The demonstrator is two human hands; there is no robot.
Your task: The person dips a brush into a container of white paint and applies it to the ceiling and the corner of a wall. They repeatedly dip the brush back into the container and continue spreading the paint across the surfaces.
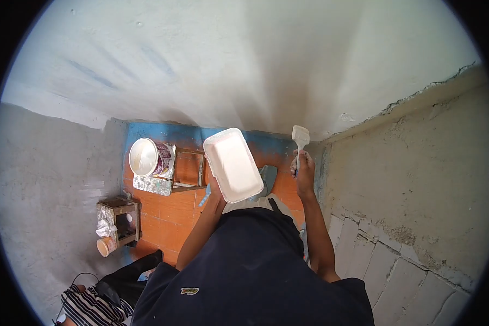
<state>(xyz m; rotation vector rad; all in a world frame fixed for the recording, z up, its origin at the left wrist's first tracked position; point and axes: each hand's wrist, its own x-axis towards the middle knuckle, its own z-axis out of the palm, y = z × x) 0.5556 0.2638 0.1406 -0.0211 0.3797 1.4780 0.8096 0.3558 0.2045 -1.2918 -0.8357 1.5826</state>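
A white rectangular tray, its inside coated white, is held out tilted in front of my chest. My left hand grips it from the near left side, most of the fingers hidden underneath. My right hand is closed round the handle of a paintbrush, whose flat, white-coated head points up toward the wall. The brush is to the right of the tray, apart from it. Ahead, the pale wall has darker streaks and shadows above a blue strip at its foot.
A white bucket stands on a paint-spattered stool at the left. Farther left, a small wooden stool has a cup beside it. At lower left is another person in a striped top. Rough grey wall rises at right.
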